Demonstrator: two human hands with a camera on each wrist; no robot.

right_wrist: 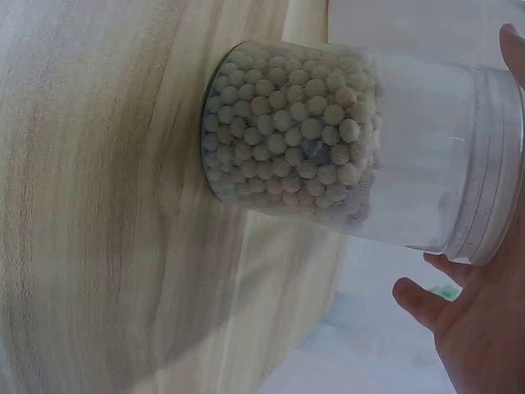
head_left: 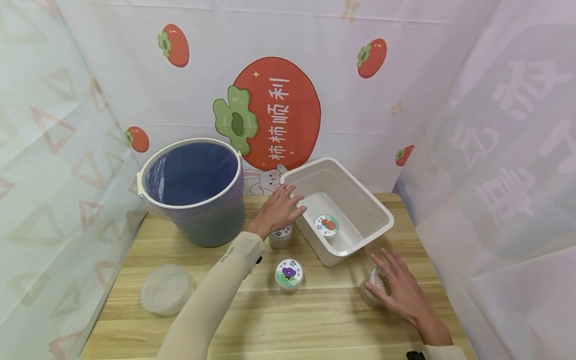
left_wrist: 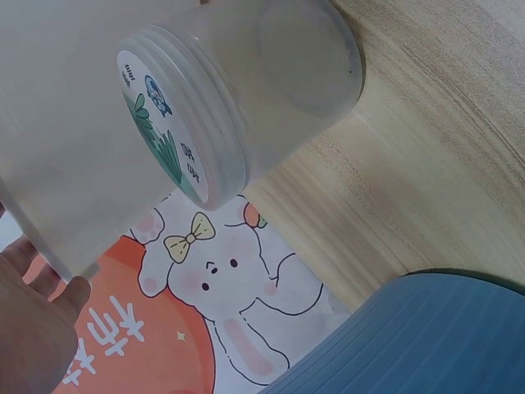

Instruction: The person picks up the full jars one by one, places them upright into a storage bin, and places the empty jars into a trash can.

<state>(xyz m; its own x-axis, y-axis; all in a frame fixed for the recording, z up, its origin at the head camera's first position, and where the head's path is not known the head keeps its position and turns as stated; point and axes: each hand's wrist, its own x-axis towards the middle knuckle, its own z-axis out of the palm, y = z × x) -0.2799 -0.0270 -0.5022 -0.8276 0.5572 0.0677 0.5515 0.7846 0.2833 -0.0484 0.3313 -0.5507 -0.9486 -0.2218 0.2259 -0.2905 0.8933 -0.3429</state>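
My left hand (head_left: 276,210) is at the left rim of a white plastic bin (head_left: 384,220), its fingers spread; whether it touches the rim cannot be told. Partly under that hand stands a jar with a green-printed label (left_wrist: 164,127), upright beside the bin. My right hand (head_left: 400,287) is over the top of a clear jar of small beige balls (right_wrist: 287,131), with fingers extended and apart. Inside the bin sits a jar with a tomato-like picture on its lid (head_left: 327,225). Another jar, with a purple picture on its lid (head_left: 289,275), stands in front of the bin.
A large blue bucket (head_left: 211,220) with a white rim stands at the back left. Nearer on the left lies a translucent round container (head_left: 166,290). Printed cloth walls (head_left: 360,125) enclose the back and sides of the wooden table (head_left: 315,335).
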